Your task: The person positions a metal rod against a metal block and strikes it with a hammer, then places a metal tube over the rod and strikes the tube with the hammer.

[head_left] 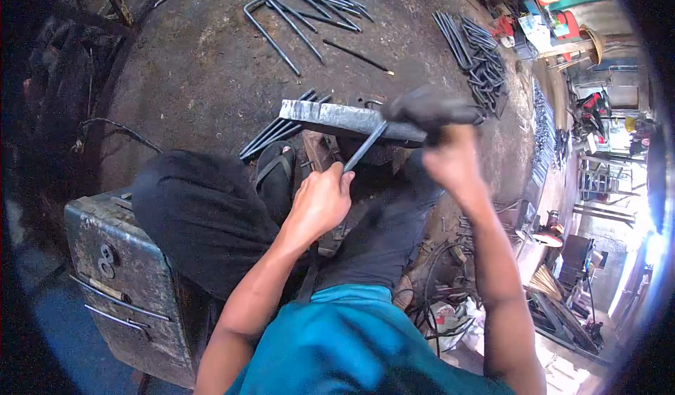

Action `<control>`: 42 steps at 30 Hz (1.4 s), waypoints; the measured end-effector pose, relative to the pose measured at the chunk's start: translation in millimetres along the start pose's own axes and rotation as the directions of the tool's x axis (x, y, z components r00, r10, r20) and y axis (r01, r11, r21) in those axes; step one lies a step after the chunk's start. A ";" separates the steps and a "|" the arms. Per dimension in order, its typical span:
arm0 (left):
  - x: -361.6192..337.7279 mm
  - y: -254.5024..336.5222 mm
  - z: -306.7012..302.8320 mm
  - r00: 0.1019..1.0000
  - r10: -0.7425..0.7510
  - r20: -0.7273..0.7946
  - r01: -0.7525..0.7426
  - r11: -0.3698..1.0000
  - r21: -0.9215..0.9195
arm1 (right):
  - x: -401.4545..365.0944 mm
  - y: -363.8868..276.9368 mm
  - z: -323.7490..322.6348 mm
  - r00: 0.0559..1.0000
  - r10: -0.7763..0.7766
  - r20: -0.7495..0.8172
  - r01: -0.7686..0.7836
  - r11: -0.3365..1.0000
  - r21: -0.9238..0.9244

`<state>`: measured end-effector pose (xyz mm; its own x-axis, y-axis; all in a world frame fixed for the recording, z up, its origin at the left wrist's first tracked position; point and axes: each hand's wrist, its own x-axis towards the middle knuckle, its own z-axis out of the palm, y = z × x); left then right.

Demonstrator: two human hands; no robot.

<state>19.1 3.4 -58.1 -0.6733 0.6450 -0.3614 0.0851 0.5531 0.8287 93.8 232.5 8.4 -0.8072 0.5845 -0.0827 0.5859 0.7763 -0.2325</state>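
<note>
My left hand (322, 199) is closed round a grey metal rod (367, 146), whose far end lies on the top of a thick steel block (336, 116). Blurred by motion, my right hand (450, 157) grips a dark hammer-like tool (434, 108) over the right part of the block. The tool's head is close to the rod's far end; whether they touch cannot be made out. Below the block is a brown support (318, 149), partly hidden.
Bent rods (309, 1) lie on the floor ahead, with another pile (478, 61) farther right. A dark straight rod (357, 56) lies between. A worn metal cabinet (130, 275) stands at left. Cables (429, 282) and bags (450, 321) lie at right.
</note>
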 end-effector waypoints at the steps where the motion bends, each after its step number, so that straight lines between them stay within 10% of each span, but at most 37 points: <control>1: 0.1 -1.3 -1.8 1.000 0.010 0.005 -0.010 1.000 -0.022 | 1.5 -5.1 8.8 0.998 -0.019 0.062 0.023 0.998 -0.061; 7: 1.9 4.0 -2.8 1.000 -0.024 0.013 0.024 0.999 -0.031 | -15.6 -30.8 -46.9 0.997 -0.073 -0.016 0.071 0.994 -0.077; 10: 0.9 -0.2 0.2 1.000 -0.008 0.010 0.008 1.000 -0.021 | -12.7 -43.4 -87.2 0.837 -0.426 -0.344 0.508 0.839 0.197; 12: -1.1 1.2 0.2 1.000 -0.020 0.015 0.020 1.000 -0.011 | -18.3 -64.2 -103.5 0.864 -0.171 -0.474 0.403 0.799 0.446; 15: 0.1 3.4 -1.4 0.999 -0.033 0.007 0.033 0.999 -0.002 | -11.8 -80.7 -110.1 0.853 -0.203 -0.481 0.361 0.895 0.262; 17: -0.1 2.9 0.4 0.999 -0.038 0.006 0.038 0.999 -0.001 | -10.5 -55.1 -55.1 0.897 -0.205 -0.391 0.298 0.935 0.194; 19: -2.2 -1.1 0.4 1.000 -0.012 -0.017 0.012 1.000 -0.003 | -4.7 -60.6 -14.7 0.997 -0.064 0.032 0.070 0.971 -0.228; 25: -2.9 -2.5 2.6 1.000 0.017 -0.015 -0.018 0.999 -0.050 | -8.1 -48.3 -53.1 0.992 -0.119 0.031 0.122 0.973 -0.198; 27: -1.8 -3.1 0.7 1.000 -0.005 0.012 0.006 0.999 -0.052 | -12.3 -66.1 -93.4 0.880 -0.448 -0.159 0.449 0.893 -0.031; 29: -1.0 -2.0 -1.7 0.998 -0.017 0.053 0.021 0.998 -0.067 | -10.2 -88.4 -112.8 0.779 -0.414 -0.471 0.524 0.842 0.126; 31: 2.4 -3.8 1.1 0.996 -0.053 0.068 0.059 0.995 -0.081 | -13.9 -94.1 -138.7 0.726 -0.411 -0.552 0.438 0.894 -0.089; 32: 3.8 -5.2 1.7 0.997 -0.040 0.067 0.045 0.996 -0.076 | -22.3 -105.8 -135.0 0.829 -0.262 -0.495 0.381 0.912 0.155; 35: 4.8 -3.3 -2.9 0.993 -0.053 0.102 0.062 0.994 -0.088 | -12.3 -49.7 -56.7 0.854 -0.259 -0.451 0.316 0.947 0.055; 36: 4.1 -5.1 -2.3 0.994 -0.051 0.096 0.060 0.994 -0.094 | -20.9 -43.2 -33.5 0.955 0.297 0.030 -0.296 0.932 0.208; 37: 2.2 -6.6 -2.4 0.995 -0.046 0.087 0.054 0.993 -0.102 | -11.3 -50.7 -7.4 0.999 -0.018 -0.046 0.011 0.988 -0.152; 42: 2.9 -4.4 -1.1 0.999 -0.023 0.030 0.025 0.998 -0.058 | -17.1 -48.0 -57.4 0.996 -0.082 0.020 0.084 0.970 -0.227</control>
<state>16.0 2.2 -62.3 -0.6529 0.6475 -0.3930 0.0254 0.5372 0.8431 83.6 198.8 76.6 -0.8535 0.5143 -0.0832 0.5170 0.8559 -0.0126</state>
